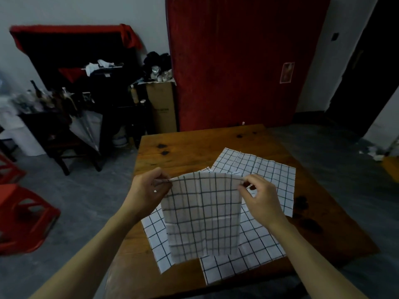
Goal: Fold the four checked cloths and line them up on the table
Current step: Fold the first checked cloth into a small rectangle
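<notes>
Your left hand (pixel 149 188) pinches the upper left corner of a checked cloth (pixel 203 214), its fingers (pixel 160 180) closed on the bunched edge. Your right hand (pixel 259 197) pinches the upper right corner of the same cloth, fingers curled around the edge. The cloth is held up above the wooden tabletop (pixel 194 143), its top edge stretched roughly level between both hands, and it hangs down toward you as a narrow panel that appears doubled over. Its lower edge reaches down in front of the cloths below; whether it touches them cannot be told. Under it, further checked cloths lie flat and unfolded on the tabletop, overlapping one another: one (pixel 269 169) spreads to the far right, one (pixel 155 238) shows at the near left, and one (pixel 226 268) extends toward the near edge. How many separate pieces lie in this layer cannot be told exactly. Dark stains mark the tabletop at the right. Red plastic stools (pixel 19 216) stand on the floor at your left, a red curtain (pixel 237 61) hangs beyond the tabletop, and a cluttered dark shelf (pixel 82 83) stands at the far left.
</notes>
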`<action>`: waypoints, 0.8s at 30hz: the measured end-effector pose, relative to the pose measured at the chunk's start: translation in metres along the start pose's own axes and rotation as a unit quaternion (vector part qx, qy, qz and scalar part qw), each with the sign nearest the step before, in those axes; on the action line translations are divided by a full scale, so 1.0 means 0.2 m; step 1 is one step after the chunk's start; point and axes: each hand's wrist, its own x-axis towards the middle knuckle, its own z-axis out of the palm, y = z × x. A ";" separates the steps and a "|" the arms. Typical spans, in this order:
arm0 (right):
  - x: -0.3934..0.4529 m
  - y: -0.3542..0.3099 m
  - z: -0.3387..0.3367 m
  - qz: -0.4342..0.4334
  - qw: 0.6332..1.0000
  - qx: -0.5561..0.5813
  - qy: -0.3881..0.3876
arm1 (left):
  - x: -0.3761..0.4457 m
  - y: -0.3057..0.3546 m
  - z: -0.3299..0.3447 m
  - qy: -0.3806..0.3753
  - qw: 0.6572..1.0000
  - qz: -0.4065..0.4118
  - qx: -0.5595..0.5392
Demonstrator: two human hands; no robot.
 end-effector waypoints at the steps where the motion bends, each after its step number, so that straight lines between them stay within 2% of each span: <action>1: 0.03 0.01 0.03 0.006 1.000 -0.006 -0.008 | 0.02 -0.04 0.01 0.001 1.000 -0.001 0.011; 6: 0.17 0.10 0.21 0.046 0.997 -0.035 -0.042 | 0.17 -0.31 0.10 -0.005 1.000 -0.015 0.014; 14: 0.31 0.26 0.51 0.107 0.989 -0.075 -0.072 | 0.31 -0.74 0.27 -0.067 0.997 -0.048 0.004; 19: 0.32 0.37 0.61 0.121 0.986 -0.079 -0.082 | 0.32 -0.85 0.34 -0.089 0.994 -0.051 0.029; 24: 0.27 0.50 0.67 0.117 0.983 -0.060 -0.127 | 0.23 -0.91 0.41 -0.124 0.989 -0.056 0.057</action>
